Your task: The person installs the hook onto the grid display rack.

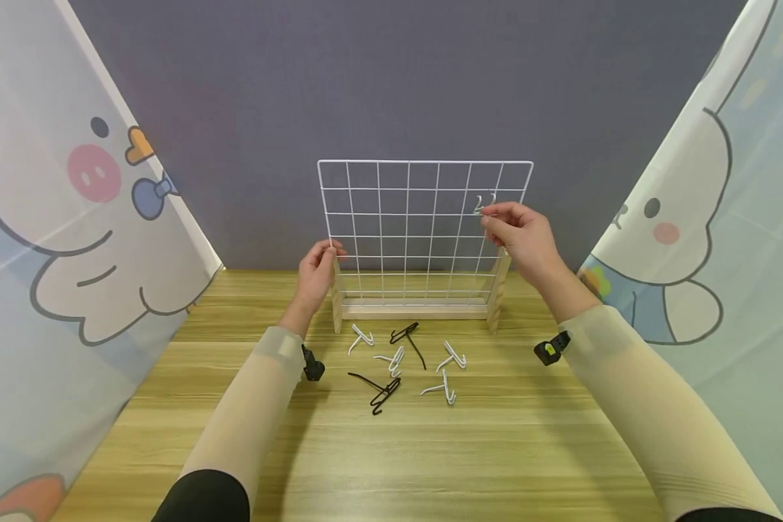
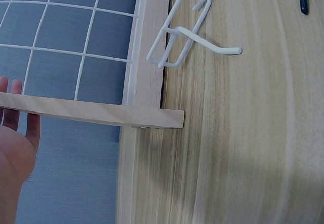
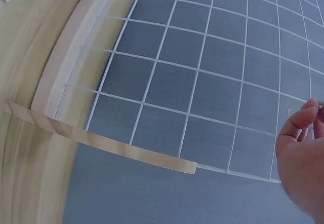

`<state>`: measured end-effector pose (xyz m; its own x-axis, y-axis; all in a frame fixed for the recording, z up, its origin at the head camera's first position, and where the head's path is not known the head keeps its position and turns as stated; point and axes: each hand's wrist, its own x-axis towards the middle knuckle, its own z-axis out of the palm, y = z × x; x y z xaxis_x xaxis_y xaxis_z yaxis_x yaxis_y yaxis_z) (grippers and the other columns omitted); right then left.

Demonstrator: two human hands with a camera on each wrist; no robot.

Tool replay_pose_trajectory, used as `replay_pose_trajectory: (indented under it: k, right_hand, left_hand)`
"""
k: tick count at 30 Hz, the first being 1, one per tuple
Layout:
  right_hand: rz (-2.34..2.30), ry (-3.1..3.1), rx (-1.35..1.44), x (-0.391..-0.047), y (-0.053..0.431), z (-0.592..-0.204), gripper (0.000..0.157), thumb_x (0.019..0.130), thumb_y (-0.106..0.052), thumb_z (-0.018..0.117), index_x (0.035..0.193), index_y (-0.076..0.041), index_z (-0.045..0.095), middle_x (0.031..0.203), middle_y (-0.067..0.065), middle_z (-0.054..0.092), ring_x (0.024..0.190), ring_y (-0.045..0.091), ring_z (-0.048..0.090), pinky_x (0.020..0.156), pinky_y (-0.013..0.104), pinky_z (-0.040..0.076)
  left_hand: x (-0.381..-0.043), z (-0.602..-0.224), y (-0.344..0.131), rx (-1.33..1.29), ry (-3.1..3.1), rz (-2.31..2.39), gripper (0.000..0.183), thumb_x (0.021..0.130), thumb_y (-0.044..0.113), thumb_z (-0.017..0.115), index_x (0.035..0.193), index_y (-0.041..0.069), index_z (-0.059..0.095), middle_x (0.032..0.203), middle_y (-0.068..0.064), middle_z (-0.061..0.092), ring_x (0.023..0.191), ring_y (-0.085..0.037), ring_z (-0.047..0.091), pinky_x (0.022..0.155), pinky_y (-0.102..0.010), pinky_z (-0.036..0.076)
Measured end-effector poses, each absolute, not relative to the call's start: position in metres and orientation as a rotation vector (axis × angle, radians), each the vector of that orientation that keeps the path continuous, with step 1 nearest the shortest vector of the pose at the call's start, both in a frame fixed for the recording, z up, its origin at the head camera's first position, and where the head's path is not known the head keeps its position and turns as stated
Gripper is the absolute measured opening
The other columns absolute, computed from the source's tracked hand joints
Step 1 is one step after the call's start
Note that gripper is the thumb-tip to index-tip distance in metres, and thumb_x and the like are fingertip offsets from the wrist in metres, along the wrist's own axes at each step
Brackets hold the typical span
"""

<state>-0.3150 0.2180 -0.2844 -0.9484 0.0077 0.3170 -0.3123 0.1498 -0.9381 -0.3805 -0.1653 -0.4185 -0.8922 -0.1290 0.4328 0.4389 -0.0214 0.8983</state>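
Observation:
A white wire grid (image 1: pixel 407 214) stands upright in a light wooden stand (image 1: pixel 414 312). My left hand (image 1: pixel 316 274) holds the stand's left post (image 2: pixel 91 111) near its top, with fingers behind it. At the grid's upper right, my right hand (image 1: pixel 522 235) pinches a white wire hook (image 1: pixel 478 206) between thumb and fingers. The hook's bent ends show at the grid wires, and the rest is hidden by the fingers. In the right wrist view, the right hand (image 3: pixel 304 155) is beside the grid's outer edge, above the right post (image 3: pixel 136 153).
Several white hooks (image 1: pixel 453 357) lie on the wood-grain table (image 1: pixel 391 464) in front of the stand. Among them are two black hooks, one nearer (image 1: pixel 384 394) and one farther (image 1: pixel 406 333). A grey cloth wall (image 1: pixel 417 80) rises behind, with printed curtains (image 1: pixel 39 217) at both sides.

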Motion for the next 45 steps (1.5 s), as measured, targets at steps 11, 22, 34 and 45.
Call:
replay_pose_trajectory:
  k: [11,22,34,45]
  right_hand:
    - [1.867,-2.152,0.273,-0.331,0.217,-0.280,0.009,0.105,-0.016,0.076,0.112,-0.017,0.081,0.087,-0.009,0.071,0.075,0.008,0.063,0.071,0.020,0.056]
    - [1.846,-2.194,0.237,-0.340,0.216,-0.282,0.032,0.106,-0.018,0.074,0.130,0.003,0.072,0.085,-0.012,0.071,0.075,0.005,0.063,0.071,0.018,0.056]
    - [1.919,-2.214,0.242,-0.340,0.216,-0.281,0.026,0.107,-0.017,0.072,0.130,-0.004,0.075,0.094,-0.009,0.075,0.077,0.005,0.066,0.071,0.018,0.055]
    - [1.873,-2.215,0.245,-0.338,0.216,-0.284,0.036,0.109,-0.022,0.071,0.137,0.001,0.070,0.093,-0.013,0.073,0.075,0.005,0.066,0.070,0.020,0.056]
  left_hand:
    - [-0.380,-0.417,-0.164,-0.331,-1.870,-1.967,0.030,0.115,0.010,0.052,0.126,-0.015,0.063,0.115,-0.031,0.074,0.096,-0.007,0.074,0.082,-0.022,0.049]
    - [-0.380,-0.418,-0.163,-0.337,-1.850,-1.985,0.030,0.115,0.010,0.051,0.126,-0.015,0.064,0.118,-0.037,0.070,0.094,-0.002,0.073,0.098,-0.027,0.054]
    - [-0.381,-0.418,-0.163,-0.334,-1.844,-1.983,0.029,0.114,0.008,0.052,0.125,-0.014,0.066,0.115,-0.032,0.073,0.096,-0.008,0.075,0.103,-0.033,0.055]
    - [-0.377,-0.415,-0.162,-0.318,-1.874,-1.965,0.028,0.114,0.009,0.052,0.126,-0.012,0.066,0.106,-0.011,0.078,0.111,-0.040,0.073,0.103,-0.035,0.055]
